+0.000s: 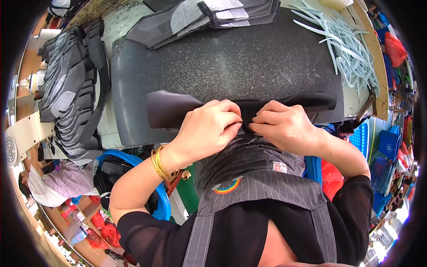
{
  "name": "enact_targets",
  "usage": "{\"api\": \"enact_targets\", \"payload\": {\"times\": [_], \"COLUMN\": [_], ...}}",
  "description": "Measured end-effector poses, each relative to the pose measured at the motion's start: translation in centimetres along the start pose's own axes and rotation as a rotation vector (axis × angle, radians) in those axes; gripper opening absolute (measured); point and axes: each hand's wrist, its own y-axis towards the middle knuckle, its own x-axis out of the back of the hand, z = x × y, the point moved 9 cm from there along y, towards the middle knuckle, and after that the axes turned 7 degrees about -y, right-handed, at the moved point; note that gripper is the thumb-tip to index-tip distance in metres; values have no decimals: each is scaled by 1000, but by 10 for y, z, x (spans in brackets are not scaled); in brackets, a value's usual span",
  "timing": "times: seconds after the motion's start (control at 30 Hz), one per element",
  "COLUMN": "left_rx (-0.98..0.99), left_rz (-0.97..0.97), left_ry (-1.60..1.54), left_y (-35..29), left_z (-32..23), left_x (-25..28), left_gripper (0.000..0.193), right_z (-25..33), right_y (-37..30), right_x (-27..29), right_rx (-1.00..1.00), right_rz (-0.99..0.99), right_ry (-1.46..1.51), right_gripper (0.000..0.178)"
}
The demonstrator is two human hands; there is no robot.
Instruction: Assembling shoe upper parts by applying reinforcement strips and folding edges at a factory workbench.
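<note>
A long black leather-like piece (167, 109) lies across the near edge of a dark, speckled board (213, 62), its two ends spreading left and right. My left hand (210, 127) pinches the near edge of this piece around its middle, thumb against fingers. Just to the right, my right hand (284, 127) grips the same edge, fingertips pressed together. A small gap separates the two hands, and a dark fold of the piece shows between them. The fingers hide exactly how the edge is folded or joined.
At the far side lies a stack of dark grey cut pieces (191, 22). More such pieces (66, 89) are piled along the left. Pale blue strips (351, 55) lie tangled at the far right. A blue-rimmed basket (164, 196) stands below the table, left of my apron (262, 187).
</note>
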Motion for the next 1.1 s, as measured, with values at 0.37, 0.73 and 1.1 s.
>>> {"api": "enact_targets", "payload": {"times": [0.37,0.73,1.1], "left_rx": [118,-388,-239], "left_rz": [34,17,-273], "left_ry": [55,617,401], "left_y": [0,-7,32], "left_z": [5,-73,-76], "left_x": [-4,-49,-62], "left_gripper": [15,21,34], "right_z": [15,18,-107], "right_y": [-1,-33,-91], "right_x": [-8,-7,59], "right_rx": [157,47,-551], "right_rz": [84,16,-288], "right_ry": [-141,-493,-69], "right_gripper": [32,34,45]}}
